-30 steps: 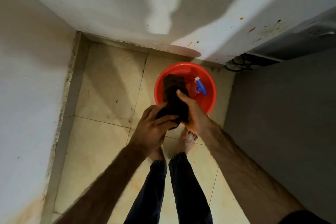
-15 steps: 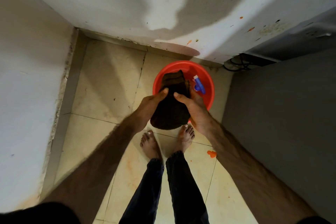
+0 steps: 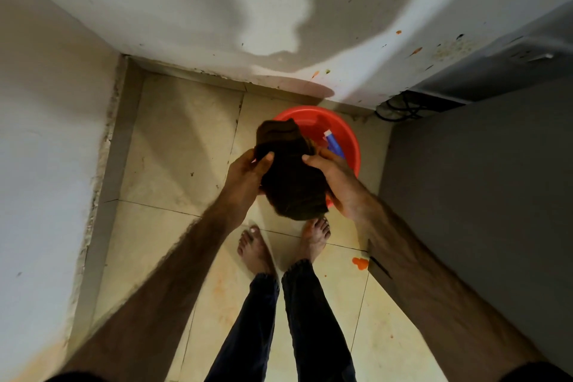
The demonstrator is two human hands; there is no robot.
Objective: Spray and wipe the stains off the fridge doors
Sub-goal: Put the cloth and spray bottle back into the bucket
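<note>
A dark brown cloth is spread between my two hands above the floor. My left hand grips its left edge with the thumb on top. My right hand pinches its right edge. Below and behind the cloth stands a red plastic basin on the tiles, and a blue spray bottle with a white cap lies inside it. The grey fridge side fills the right of the view; its doors are not visible.
White walls close in on the left and far sides, the far wall speckled with orange stains. Black cables lie behind the fridge. My bare feet stand on beige tiles, and an orange blot lies by the fridge.
My hands have drawn apart and opened the bunched cloth into a wider sheet. My left hand shifted from under the cloth to its left edge.
</note>
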